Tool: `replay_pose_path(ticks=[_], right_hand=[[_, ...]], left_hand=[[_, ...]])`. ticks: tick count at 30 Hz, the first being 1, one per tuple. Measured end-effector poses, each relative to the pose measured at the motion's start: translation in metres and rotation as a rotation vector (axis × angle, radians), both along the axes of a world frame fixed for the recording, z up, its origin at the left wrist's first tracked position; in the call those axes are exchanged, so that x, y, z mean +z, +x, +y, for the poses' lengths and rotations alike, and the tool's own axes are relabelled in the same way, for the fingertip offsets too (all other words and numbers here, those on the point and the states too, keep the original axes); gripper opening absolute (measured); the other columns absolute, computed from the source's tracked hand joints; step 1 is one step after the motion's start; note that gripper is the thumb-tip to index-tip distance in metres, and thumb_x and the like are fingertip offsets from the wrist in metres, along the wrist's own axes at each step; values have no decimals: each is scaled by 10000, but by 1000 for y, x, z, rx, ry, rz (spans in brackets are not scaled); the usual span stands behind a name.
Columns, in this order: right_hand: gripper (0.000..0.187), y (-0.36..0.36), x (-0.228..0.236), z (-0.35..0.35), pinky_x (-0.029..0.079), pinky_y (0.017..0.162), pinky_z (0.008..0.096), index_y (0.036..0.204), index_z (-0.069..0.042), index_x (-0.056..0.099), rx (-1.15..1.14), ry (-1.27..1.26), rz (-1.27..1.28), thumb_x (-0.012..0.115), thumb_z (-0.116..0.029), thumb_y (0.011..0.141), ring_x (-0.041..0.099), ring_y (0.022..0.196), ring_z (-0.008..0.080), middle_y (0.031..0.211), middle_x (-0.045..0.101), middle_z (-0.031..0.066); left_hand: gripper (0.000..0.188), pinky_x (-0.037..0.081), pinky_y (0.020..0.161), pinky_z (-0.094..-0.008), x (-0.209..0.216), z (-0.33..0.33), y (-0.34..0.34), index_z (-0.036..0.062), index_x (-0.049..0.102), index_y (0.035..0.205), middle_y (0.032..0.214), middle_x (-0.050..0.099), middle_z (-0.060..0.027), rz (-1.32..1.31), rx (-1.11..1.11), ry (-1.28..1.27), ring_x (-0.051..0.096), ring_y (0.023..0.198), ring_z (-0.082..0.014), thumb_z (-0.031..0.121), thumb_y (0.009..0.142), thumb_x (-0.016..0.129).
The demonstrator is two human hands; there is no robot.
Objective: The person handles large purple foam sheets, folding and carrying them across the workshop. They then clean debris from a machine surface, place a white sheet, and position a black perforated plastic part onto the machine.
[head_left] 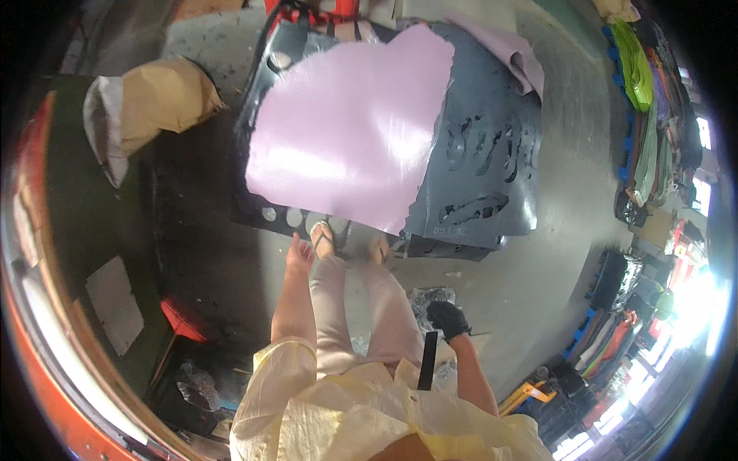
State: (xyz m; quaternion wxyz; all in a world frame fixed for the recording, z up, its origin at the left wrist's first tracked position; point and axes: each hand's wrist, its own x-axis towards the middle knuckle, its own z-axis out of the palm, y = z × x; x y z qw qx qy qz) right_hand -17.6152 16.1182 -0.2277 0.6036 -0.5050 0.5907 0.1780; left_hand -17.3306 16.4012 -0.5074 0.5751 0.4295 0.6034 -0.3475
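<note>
My left hand (301, 252) is bare, its fingers apart and holding nothing that I can see. It is just short of the near left edge of a stack of sheets. On top of the stack lies a glossy pink sheet (350, 127) with a ragged right edge. Beneath it a dark grey sheet (480, 146) with cut-out holes shows to the right. My right hand (448, 320) wears a black glove and is low on the right, away from the stack. Its fingers blur into the dark glove. A flat black strip (428, 361) stands close beside it, with no clear contact.
A tan sack (157, 107) slumps at the far left. Another pink piece (503, 54) curls over the stack's far right. Clear plastic wrap (430, 298) lies on the floor by my right hand. Coloured sheets (653, 115) are piled along the right, above a yellow handle (530, 396).
</note>
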Motion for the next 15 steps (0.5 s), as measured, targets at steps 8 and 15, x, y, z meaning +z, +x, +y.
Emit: replay_pose_path(ticks=[8, 15], right_hand=[[289, -17, -68, -37, 497, 651, 266, 1087, -57, 624, -184, -9, 435, 605, -244, 867, 638, 821, 126, 943, 667, 37], [305, -41, -95, -53, 527, 689, 297, 1123, -35, 616, 115, 81, 302, 594, -166, 848, 647, 821, 129, 959, 672, 44]], left_hand=[[1134, 209, 1090, -384, -152, -77, 28, 103, 116, 1468, 1508, 154, -65, -45, 198, -104, 256, 1338, -217, 599, 659, 738], [680, 300, 1065, -436, -126, -91, 16, 34, 369, 1366, 1391, 414, -99, -273, 361, -259, 382, 1278, -267, 385, 852, 643]])
